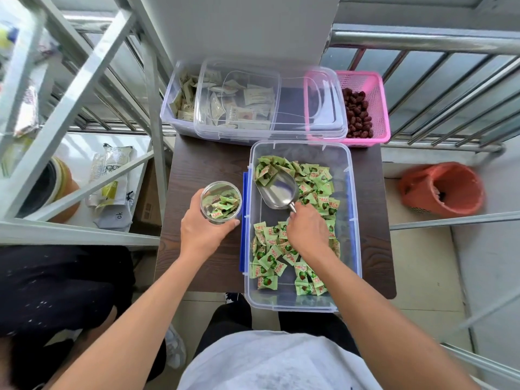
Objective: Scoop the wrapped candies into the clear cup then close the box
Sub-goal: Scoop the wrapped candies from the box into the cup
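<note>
While my left hand (205,229) wraps round the clear cup (221,202), keeping it upright on the dark worktop (197,167) just left of the box (355,220), my right hand (306,232) is down inside the box with its fingers curled round the handle of the metal scoop (281,190). The scoop's bowl points away from me. Its front edge touches the candies (267,257) heaped in the far left corner, and the bowl itself looks almost bare. The cup already holds a small pile of the same green wrapped candies in its bottom.

The box stands open on the worktop, with blue clips (243,220) hanging down its left side. Its candies lie in one bunch at the far end and another at my end, with a strip of bare floor between them on the left.

Behind it, a clear lid (270,108) lies across a tub of pale sachets (180,108) and a pink basket (378,108) of dark red fruit (357,114). An orange basket (441,190) sits on the floor to the right.
</note>
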`<control>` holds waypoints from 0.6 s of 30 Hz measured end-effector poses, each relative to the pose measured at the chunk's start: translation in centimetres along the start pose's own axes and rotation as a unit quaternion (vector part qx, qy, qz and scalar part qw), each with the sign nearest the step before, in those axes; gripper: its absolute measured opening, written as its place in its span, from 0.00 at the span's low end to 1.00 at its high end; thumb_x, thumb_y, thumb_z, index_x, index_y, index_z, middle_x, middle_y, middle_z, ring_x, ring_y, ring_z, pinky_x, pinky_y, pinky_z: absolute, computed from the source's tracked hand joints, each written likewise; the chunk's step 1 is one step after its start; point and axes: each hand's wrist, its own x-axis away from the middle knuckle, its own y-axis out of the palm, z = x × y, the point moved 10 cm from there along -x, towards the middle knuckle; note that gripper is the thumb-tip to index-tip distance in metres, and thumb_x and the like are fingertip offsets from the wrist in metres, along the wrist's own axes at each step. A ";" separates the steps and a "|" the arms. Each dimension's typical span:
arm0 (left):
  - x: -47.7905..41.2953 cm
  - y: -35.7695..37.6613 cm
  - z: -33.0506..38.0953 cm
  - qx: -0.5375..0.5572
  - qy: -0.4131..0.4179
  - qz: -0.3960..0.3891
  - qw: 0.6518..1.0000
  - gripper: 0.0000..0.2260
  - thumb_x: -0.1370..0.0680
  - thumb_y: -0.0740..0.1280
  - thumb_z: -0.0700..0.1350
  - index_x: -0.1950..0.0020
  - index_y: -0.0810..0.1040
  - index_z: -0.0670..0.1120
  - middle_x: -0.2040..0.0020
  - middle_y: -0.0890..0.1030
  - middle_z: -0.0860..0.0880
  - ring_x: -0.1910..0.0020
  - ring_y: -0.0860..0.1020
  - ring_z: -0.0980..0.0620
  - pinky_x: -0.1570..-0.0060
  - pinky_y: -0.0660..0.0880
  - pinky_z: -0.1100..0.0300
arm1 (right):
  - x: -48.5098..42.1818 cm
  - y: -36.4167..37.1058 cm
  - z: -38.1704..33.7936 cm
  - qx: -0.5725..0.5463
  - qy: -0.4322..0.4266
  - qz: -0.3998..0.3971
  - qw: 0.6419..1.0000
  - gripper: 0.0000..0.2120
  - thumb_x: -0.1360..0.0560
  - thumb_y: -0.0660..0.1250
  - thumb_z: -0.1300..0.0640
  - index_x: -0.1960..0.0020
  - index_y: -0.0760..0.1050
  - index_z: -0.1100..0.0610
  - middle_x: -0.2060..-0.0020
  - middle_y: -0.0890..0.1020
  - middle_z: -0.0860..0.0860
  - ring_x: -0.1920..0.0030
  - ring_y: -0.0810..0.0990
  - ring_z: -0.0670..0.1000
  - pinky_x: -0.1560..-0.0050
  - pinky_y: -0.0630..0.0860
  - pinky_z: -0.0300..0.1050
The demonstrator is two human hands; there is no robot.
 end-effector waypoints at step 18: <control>0.0 0.0 0.3 0.008 -0.001 -0.014 1.000 0.40 0.38 0.85 0.53 0.31 0.70 0.58 0.42 0.80 0.57 0.40 0.78 0.54 0.38 0.73 0.56 | -1.5 0.8 1.9 -0.104 0.045 -0.004 0.994 0.09 0.20 0.58 0.60 0.48 0.78 0.56 0.54 0.82 0.55 0.54 0.80 0.59 0.55 0.77 0.52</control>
